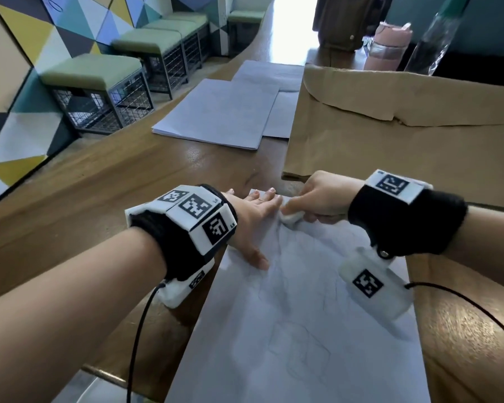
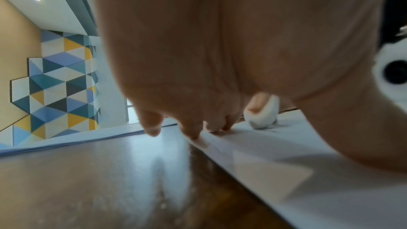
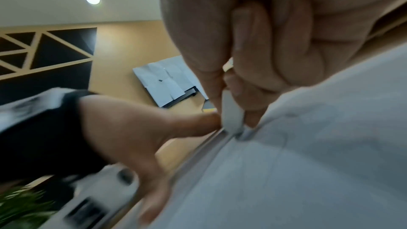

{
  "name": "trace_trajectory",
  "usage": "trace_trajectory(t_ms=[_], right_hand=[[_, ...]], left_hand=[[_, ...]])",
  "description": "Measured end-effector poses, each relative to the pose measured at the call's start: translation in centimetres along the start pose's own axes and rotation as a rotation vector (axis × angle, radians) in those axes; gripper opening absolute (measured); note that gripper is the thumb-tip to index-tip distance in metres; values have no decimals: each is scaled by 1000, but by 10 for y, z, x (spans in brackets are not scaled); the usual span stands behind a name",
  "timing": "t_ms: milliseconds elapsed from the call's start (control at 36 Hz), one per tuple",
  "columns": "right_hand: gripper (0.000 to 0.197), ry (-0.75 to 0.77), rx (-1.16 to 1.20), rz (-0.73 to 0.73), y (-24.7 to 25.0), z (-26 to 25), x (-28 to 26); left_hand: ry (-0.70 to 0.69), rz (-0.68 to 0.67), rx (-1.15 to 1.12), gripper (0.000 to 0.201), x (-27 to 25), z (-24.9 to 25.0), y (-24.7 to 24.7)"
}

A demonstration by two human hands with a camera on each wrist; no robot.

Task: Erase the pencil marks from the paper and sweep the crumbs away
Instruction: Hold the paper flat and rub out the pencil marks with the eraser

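1. At far left corner of paper (image 1: 288,330), on tabletop (image 1: 85,199): right hand (image 1: 320,196) grip curled tight round white eraser (image 1: 292,217), tip on sheet.
2. Left hand (image 1: 252,219) flat, fingers straight, pinning paper's left edge just beside eraser.
3. Faint pencil marks (image 1: 300,353) cover mid and near part of sheet; no crumbs visible.
4. Risk: rubbing near the edge could crease or tear the corner if the pin slips; crumbs may scatter twd brown envelope (image 1: 405,132).

Hidden and blurred parts

We see the white sheet of paper (image 1: 303,330) cut off below; its faint pencil lines (image 1: 300,353) stay illegible.
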State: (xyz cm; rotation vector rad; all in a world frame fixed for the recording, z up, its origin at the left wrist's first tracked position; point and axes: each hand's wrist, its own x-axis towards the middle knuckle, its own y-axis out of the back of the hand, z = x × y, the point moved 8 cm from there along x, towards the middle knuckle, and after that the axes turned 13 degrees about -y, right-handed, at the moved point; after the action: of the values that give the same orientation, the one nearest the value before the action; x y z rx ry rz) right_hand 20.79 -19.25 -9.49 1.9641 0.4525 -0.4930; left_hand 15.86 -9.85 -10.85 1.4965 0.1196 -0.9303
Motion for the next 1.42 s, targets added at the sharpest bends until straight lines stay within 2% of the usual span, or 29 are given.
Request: trace_trajectory(t_ms=[56,139,194,333,389,500,583,750,833,889,972,1083,1139,1222,1278,1361,1417], right_hand=[[32,37,-68,-22,-8,3,-7],[32,44,-226,-186,-28,12,-26],[30,2,-191,-246,-29,13,-27],[27,-41,48,-62,1,1,1],[27,-23,59,-38,1,3,2],[30,24,-161,-178,-26,14,-21],[28,-21,-140,-274,-30,17,-25],[30,-56,158,-98,-3,9,2],[32,-8,55,-106,-15,14,-7],[30,-8,-61,-195,-28,20,-20],[27,-46,-101,-320,-35,21,-31],[34,-91,41,-180,-10,10,-10],[29,-93,143,-108,1,7,-1],[26,-52,107,-61,-2,8,-4],[31,-19,-14,-109,-15,12,-15],[31,-38,-127,-297,-34,19,-34],[32,-74,-117,-314,-30,19,-32]], left_hand=[[2,2,-6,115,0,0,0],[1,-1,-16,117,0,-2,0],[-1,-7,-15,117,1,-3,-2],[1,-10,16,117,2,-1,-2],[2,-11,16,117,1,-1,-1],[11,-17,4,119,1,-4,-1],[20,-27,38,119,2,-2,1],[28,-18,44,118,3,0,3],[27,24,31,114,4,0,-1],[31,39,31,116,6,0,-3],[37,35,44,117,8,0,-3],[36,30,61,117,8,2,-2],[35,29,57,117,8,2,-3],[35,29,55,117,8,1,-3],[36,31,44,117,8,2,-3],[36,30,29,118,8,2,-4],[31,31,30,117,8,3,-4]])
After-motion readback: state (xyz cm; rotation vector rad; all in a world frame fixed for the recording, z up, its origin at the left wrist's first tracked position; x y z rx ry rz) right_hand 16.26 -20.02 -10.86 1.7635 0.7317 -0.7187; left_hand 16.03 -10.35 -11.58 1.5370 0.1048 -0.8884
